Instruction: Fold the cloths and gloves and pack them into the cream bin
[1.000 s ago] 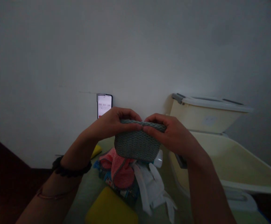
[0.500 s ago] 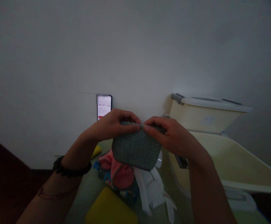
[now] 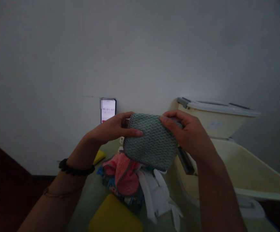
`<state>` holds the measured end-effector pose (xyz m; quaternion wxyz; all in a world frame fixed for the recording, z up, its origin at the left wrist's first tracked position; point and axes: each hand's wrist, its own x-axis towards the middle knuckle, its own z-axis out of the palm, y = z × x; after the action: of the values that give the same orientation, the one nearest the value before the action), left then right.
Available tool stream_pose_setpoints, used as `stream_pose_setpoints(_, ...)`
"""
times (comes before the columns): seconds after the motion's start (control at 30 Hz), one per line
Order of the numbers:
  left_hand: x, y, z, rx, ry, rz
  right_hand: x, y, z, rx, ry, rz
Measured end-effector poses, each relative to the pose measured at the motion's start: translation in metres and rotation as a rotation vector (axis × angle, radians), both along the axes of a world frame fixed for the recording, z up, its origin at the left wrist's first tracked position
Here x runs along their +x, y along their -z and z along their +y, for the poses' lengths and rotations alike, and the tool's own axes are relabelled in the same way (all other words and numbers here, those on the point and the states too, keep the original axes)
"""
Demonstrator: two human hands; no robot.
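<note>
A folded green cleaning cloth (image 3: 149, 145) with a dark checked border hangs between my two hands, above the table. My left hand (image 3: 117, 129) pinches its left edge, thumb on the near face and fingers behind. At the upper right corner, my right hand (image 3: 184, 130) grips the cloth between thumb and fingers. Below it lies a crumpled pink cloth (image 3: 127, 182) on a blue printed package (image 3: 112, 187). White gloves (image 3: 158, 196) lie to the right of the pink cloth.
A phone (image 3: 108, 111) showing a timer leans against the wall. Cream storage boxes stand at the right, one open box (image 3: 248, 164) in front of a lidded box (image 3: 202, 120). A yellow item (image 3: 114, 216) lies near the front, with another yellow piece (image 3: 98, 157) by my left wrist.
My hands have moved apart along the cloth's top edge. The cloth has risen slightly and shifted right, showing more of its near face and left border.
</note>
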<state>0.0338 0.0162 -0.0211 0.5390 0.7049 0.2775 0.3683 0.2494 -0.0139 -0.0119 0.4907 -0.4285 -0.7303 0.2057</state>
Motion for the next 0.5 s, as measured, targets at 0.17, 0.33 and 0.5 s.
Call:
stream_pose_setpoints(0.17,0.003,0.004,0.003,0.051,-0.103,-0.172,-0.004,0.001,0.000,-0.137,-0.043,0.222)
stream_pose_setpoints(0.33,0.012,0.008,0.005,0.071,-0.263,-0.314,-0.005,0.003,0.001,-0.205,-0.245,0.330)
stream_pose_setpoints(0.5,0.017,0.008,0.007,0.061,-0.324,-0.335,-0.004,0.005,0.001,-0.206,-0.167,0.195)
